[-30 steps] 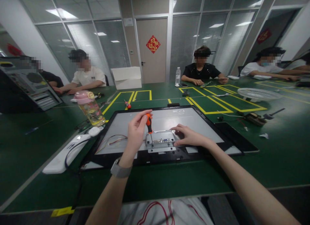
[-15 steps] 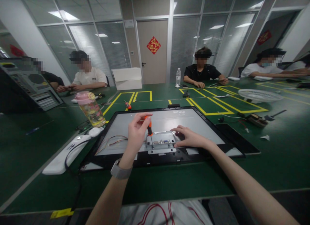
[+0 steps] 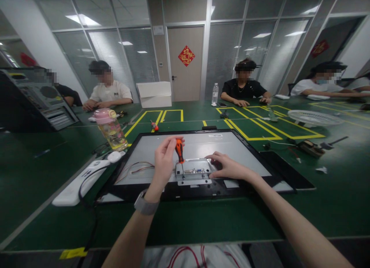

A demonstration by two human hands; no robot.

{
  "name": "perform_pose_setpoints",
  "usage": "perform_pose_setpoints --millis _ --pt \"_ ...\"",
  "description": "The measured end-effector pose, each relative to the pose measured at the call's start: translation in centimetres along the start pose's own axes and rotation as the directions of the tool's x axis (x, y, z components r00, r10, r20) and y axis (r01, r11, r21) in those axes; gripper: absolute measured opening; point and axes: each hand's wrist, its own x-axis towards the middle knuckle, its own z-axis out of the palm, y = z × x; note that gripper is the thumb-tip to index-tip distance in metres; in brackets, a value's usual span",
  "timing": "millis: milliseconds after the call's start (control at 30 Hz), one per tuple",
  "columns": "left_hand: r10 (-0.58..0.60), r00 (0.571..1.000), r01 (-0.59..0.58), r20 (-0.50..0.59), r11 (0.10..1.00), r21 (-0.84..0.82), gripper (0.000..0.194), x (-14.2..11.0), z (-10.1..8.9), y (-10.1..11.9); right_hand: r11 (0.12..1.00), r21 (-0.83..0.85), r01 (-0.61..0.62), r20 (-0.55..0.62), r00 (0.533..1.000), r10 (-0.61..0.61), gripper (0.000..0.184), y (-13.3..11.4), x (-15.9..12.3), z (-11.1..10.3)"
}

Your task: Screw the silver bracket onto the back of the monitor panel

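My left hand grips the orange and black handle of a screwdriver. The screwdriver is nearly upright, its shaft pointing down at the left front of a metal port housing. Whether the tip sits in a screw is too small to tell. On the right end of that housing, my right hand holds it between thumb and fingers. The housing has a row of connectors along its front and sits on the back of a grey display panel with a black frame, lying flat. Thin wires run left of the housing.
Left of the panel are a white power strip with a black cable and a pink-lidded bottle. A dark flat slab lies at the panel's right. Several people sit across the green table, near a computer case and a white box.
The screwdriver handle shows more clearly as my left fingers have shifted on its top. My right hand stays at the housing. The whole view has shifted slightly.
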Motion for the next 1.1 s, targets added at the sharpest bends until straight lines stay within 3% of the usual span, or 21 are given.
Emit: perform_pose_setpoints --millis 100,300,500,700,900,1100 --pt "0.004 0.999 -0.003 0.036 1.0 -0.028 0.026 0.0 -0.1 -0.1 1.0 0.0 -0.017 0.012 1.0 0.017 0.066 -0.3 0.0 -0.1" --pt "0.089 0.996 -0.087 -0.004 0.982 0.169 0.013 0.2 -0.4 0.3 0.999 0.015 -0.029 0.023 0.999 0.028 0.067 -0.8 -0.1 -0.3" --pt "0.024 0.999 -0.025 0.028 0.999 0.026 0.023 0.2 -0.3 0.3 1.0 0.019 -0.005 0.009 1.0 0.005 0.067 -0.1 -0.1 -0.1" --pt "0.106 0.994 -0.102 -0.009 0.977 0.189 0.012 0.3 -0.3 0.5 1.0 0.007 0.015 -0.01 1.0 -0.015 0.066 0.1 0.0 0.0" --pt "0.005 0.999 -0.006 0.033 1.0 0.014 0.026 0.3 -0.4 0.0 1.0 0.007 0.021 -0.016 1.0 -0.021 0.067 0.3 0.0 0.1" --pt "0.097 0.995 -0.096 0.0 0.984 0.151 0.014 0.2 -0.3 0.2 1.0 0.013 0.025 -0.006 1.0 -0.025 0.067 0.5 0.0 0.2"
